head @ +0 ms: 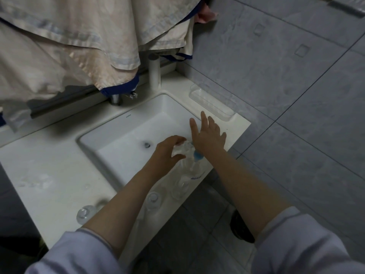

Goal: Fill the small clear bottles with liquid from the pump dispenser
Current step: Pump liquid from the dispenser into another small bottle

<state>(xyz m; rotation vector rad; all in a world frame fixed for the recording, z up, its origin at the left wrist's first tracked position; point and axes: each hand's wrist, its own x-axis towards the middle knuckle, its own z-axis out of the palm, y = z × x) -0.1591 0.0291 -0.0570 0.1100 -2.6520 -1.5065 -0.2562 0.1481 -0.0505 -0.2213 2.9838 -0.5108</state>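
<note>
The clear pump dispenser (192,169), with a blue part under its head, stands on the front right rim of the white sink (126,119). My right hand (209,135) lies over its head, fingers straight and spread, palm down on it. My left hand (167,153) curls round a small clear bottle (182,148) held close against the pump's spout. Three more small clear bottles stand on the front rim: one (179,188) beside the dispenser, one (153,198) partly behind my left forearm, one (85,213) further left.
A chrome faucet (116,99) and the drain (146,144) belong to the basin. A clear plastic tray (211,101) sits on the right rim. Pale cloth (69,46) hangs over the back. Grey floor tiles and a dark shoe (242,228) lie to the right.
</note>
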